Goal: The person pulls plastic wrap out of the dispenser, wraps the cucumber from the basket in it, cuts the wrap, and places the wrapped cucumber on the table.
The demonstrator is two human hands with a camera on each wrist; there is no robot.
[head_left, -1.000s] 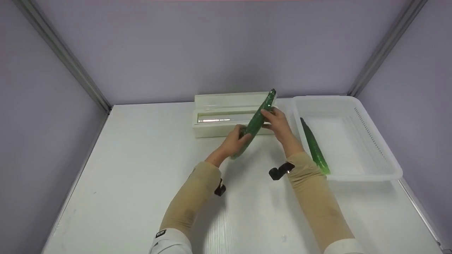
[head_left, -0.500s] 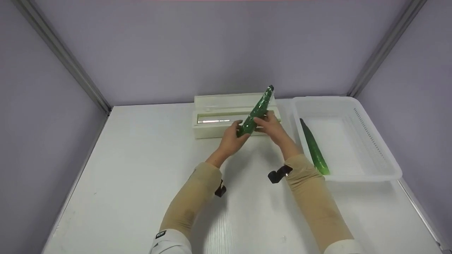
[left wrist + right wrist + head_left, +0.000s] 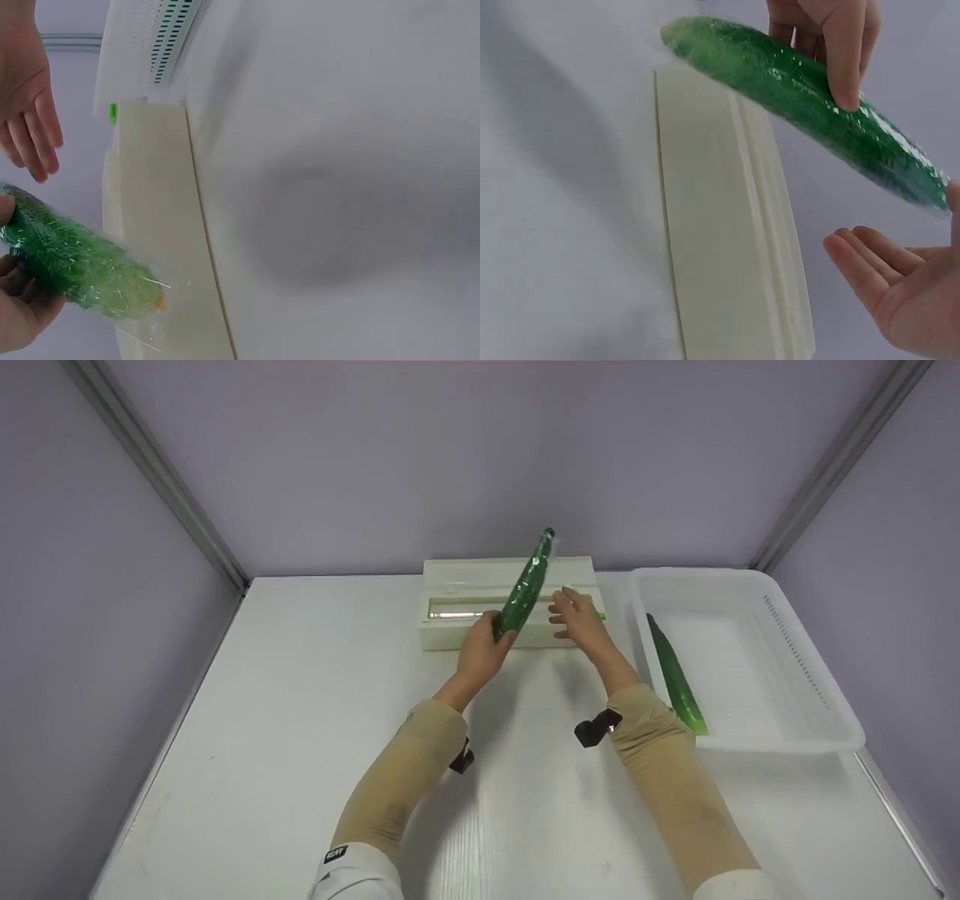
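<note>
My left hand (image 3: 480,649) grips the lower end of a green cucumber (image 3: 525,585) wrapped in clear film and holds it tilted up above the cream wrap dispenser box (image 3: 457,634). The wrapped cucumber (image 3: 810,112) shows close in the right wrist view, with left-hand fingers curled round it. Film trails from the cucumber's end (image 3: 82,274) in the left wrist view. My right hand (image 3: 577,619) hovers just right of the cucumber, fingers straight, touching nothing. A roll of film (image 3: 457,611) lies inside the dispenser.
A white plastic basket (image 3: 787,712) stands at the right of the white table (image 3: 300,720) with a bare green cucumber (image 3: 675,675) lying in it. Purple walls with metal corner rails enclose the table on three sides.
My right hand has let go of the wrapped cucumber and opened beside it. The left hand has raised the cucumber to a steeper tilt and shifted it slightly left.
</note>
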